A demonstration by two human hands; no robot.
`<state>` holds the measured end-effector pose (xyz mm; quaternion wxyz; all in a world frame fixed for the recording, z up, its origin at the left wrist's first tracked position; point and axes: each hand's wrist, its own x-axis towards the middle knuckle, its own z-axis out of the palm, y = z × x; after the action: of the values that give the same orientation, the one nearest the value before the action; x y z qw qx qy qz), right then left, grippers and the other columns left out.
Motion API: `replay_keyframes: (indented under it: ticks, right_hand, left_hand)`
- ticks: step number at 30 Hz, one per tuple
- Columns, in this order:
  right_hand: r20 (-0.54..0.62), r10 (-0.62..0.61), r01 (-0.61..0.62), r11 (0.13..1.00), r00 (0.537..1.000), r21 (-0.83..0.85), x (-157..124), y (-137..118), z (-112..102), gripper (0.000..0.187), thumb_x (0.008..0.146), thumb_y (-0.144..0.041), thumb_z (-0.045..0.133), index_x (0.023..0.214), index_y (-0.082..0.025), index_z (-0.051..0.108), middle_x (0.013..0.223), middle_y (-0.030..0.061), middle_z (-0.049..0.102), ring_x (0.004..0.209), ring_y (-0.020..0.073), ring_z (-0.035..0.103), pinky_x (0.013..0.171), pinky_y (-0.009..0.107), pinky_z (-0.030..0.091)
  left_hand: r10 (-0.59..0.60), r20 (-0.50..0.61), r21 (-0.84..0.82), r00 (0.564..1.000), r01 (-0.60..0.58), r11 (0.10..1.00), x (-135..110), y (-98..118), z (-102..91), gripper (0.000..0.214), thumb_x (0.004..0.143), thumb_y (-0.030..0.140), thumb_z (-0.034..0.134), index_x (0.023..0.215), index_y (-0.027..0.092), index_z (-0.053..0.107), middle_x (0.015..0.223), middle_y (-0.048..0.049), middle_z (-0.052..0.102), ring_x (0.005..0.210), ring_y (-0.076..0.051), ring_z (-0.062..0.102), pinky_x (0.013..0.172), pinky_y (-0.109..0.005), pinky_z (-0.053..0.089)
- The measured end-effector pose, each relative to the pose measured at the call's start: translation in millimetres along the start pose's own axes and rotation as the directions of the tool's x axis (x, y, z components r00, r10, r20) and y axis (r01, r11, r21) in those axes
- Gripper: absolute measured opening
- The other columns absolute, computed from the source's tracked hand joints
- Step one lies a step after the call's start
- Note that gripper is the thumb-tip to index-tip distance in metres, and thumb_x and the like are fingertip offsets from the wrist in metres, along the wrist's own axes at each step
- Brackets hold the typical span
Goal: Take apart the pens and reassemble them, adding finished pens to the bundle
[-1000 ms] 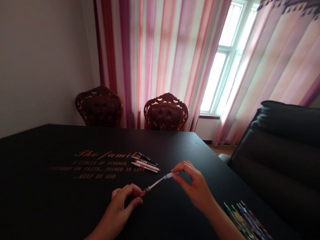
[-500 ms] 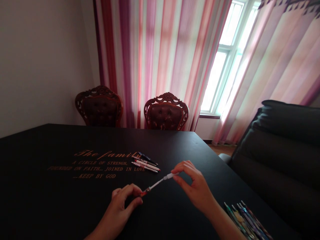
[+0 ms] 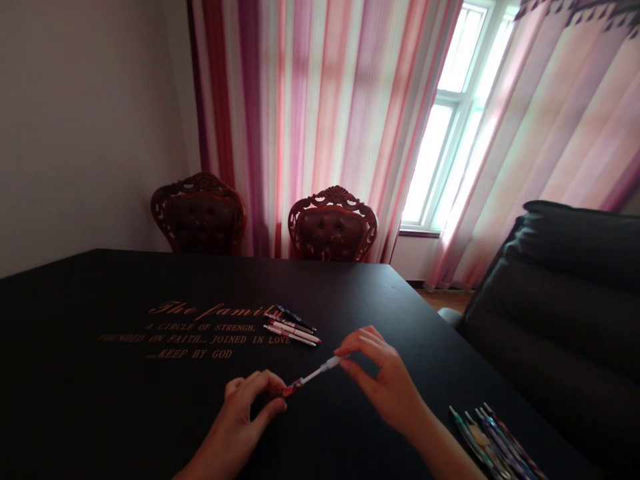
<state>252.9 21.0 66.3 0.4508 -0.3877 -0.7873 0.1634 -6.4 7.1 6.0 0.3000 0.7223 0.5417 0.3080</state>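
White piece and reddish piece, end to end above the table

Near right of the table (image 3: 430, 293): several slim pens (image 3: 493, 443) lie side by side, tips pointing away, their lower ends cut off by the edge of view. Colours run green, tan, bluish and dark.

Above the table's near half, left hand (image 3: 247, 407): thumb and forefinger pinch a short reddish piece (image 3: 289, 391); the other fingers are curled. Right hand (image 3: 383, 377), slightly farther over the table: thumb and fingertips pinch the upper end of a white piece (image 3: 331, 364). A thin pale rod (image 3: 313, 375) slopes from it down to the reddish piece's tip. Whether the rod sits inside or only meets that tip: cannot tell.

Mid-table, beyond the hands: a small cluster of pens (image 3: 290, 335), some white, some dark, overlapping the end of the word "family" in the gold lettering (image 3: 200, 327) on the table's surface.

Right of the table: dark padded seat (image 3: 560, 320). Behind its far edge: two carved chairs (image 3: 333, 230) with tufted backs. Farther beyond the table: striped curtain (image 3: 325, 100), bright window (image 3: 433, 157).
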Motion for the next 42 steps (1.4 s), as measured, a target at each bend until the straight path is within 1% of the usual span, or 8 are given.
replay_keyframes:
  ticks: [5, 13, 18, 24, 29, 34, 38, 42]
  right_hand:
    - [0.023, 0.018, -0.017, 1.000, 1.000, -0.002, -1.3, -2.0, 9.5, 0.014, 0.085, -0.014, 0.070, 0.094, -0.024, 0.068, 0.089, -0.0008, 0.068, 0.092, 0.0187, 0.058, 0.086, 0.034, 0.044]
    - [0.053, 0.033, -0.034, 0.999, 0.998, 0.022, -6.5, -5.4, 21.1, 0.012, 0.083, -0.015, 0.073, 0.090, -0.024, 0.069, 0.089, -0.0009, 0.069, 0.090, 0.0187, 0.058, 0.084, 0.034, 0.045]
    - [0.073, 0.046, -0.047, 0.999, 0.996, 0.016, -7.0, -4.8, 24.7, 0.010, 0.084, -0.016, 0.073, 0.090, -0.024, 0.070, 0.087, -0.0014, 0.070, 0.089, 0.0184, 0.059, 0.086, 0.035, 0.043]
    - [0.093, 0.141, -0.138, 0.990, 0.986, -0.038, -8.5, 1.0, 28.1, 0.006, 0.083, -0.020, 0.075, 0.087, -0.024, 0.073, 0.084, -0.0016, 0.071, 0.087, 0.0182, 0.060, 0.083, 0.033, 0.043]
    - [0.141, 0.197, -0.182, 0.977, 0.970, -0.116, -11.2, 3.3, 29.7, 0.004, 0.086, -0.021, 0.072, 0.083, -0.024, 0.071, 0.082, -0.0028, 0.070, 0.084, 0.0167, 0.060, 0.090, 0.035, 0.038]
    - [0.181, 0.158, -0.123, 0.974, 0.971, -0.191, -13.1, 3.2, 30.2, 0.007, 0.091, -0.021, 0.066, 0.084, -0.022, 0.067, 0.083, -0.0034, 0.068, 0.086, 0.0152, 0.059, 0.090, 0.033, 0.035]
    - [0.223, 0.113, -0.043, 0.955, 0.968, -0.295, -13.0, 3.5, 31.9, 0.013, 0.095, -0.026, 0.059, 0.084, -0.021, 0.064, 0.083, -0.0018, 0.068, 0.086, 0.0165, 0.057, 0.086, 0.034, 0.034]
    - [0.260, 0.084, 0.013, 0.936, 0.962, -0.351, -13.4, 3.3, 33.0, 0.016, 0.097, -0.025, 0.054, 0.082, -0.021, 0.060, 0.081, -0.0010, 0.068, 0.084, 0.0174, 0.056, 0.083, 0.035, 0.033]
  left_hand:
    - [0.019, 0.005, 0.000, 1.000, -0.019, 1.000, -0.3, -0.1, 1.0, 0.011, 0.087, 0.036, 0.062, 0.094, 0.030, 0.068, 0.094, 0.0005, 0.069, 0.100, -0.027, 0.056, 0.093, -0.043, 0.037]
    - [0.061, 0.016, 0.002, 0.998, -0.061, 0.998, -1.5, 2.9, 1.0, 0.009, 0.088, 0.034, 0.062, 0.093, 0.029, 0.069, 0.092, 0.0013, 0.069, 0.097, -0.025, 0.057, 0.092, -0.041, 0.037]
    - [0.065, 0.026, -0.001, 0.998, -0.065, 0.998, -1.3, 1.0, 1.9, 0.011, 0.088, 0.033, 0.063, 0.096, 0.032, 0.070, 0.094, 0.0020, 0.070, 0.099, -0.025, 0.057, 0.092, -0.040, 0.036]
    - [0.119, 0.047, 0.020, 0.992, -0.120, 0.993, -1.2, -2.0, 1.4, 0.015, 0.090, 0.036, 0.062, 0.101, 0.037, 0.072, 0.092, 0.0022, 0.071, 0.094, -0.024, 0.061, 0.097, -0.044, 0.028]
    - [0.144, 0.047, 0.064, 0.988, -0.147, 0.987, -1.2, -0.3, 1.1, 0.015, 0.091, 0.032, 0.062, 0.101, 0.036, 0.072, 0.087, 0.0027, 0.071, 0.090, -0.021, 0.063, 0.094, -0.042, 0.027]
    - [0.150, 0.026, 0.119, 0.988, -0.152, 0.981, -1.6, 2.2, -1.0, 0.016, 0.091, 0.030, 0.062, 0.100, 0.037, 0.073, 0.085, 0.0039, 0.072, 0.088, -0.020, 0.063, 0.093, -0.041, 0.026]
    - [0.143, -0.015, 0.148, 0.990, -0.139, 0.979, -1.6, 3.1, -2.8, 0.014, 0.088, 0.030, 0.064, 0.097, 0.036, 0.075, 0.086, 0.0033, 0.073, 0.087, -0.020, 0.064, 0.091, -0.040, 0.028]
    - [0.134, -0.033, 0.158, 0.990, -0.128, 0.979, -0.7, 3.9, -3.4, 0.014, 0.088, 0.031, 0.065, 0.096, 0.036, 0.075, 0.084, 0.0032, 0.073, 0.085, -0.020, 0.064, 0.090, -0.041, 0.028]
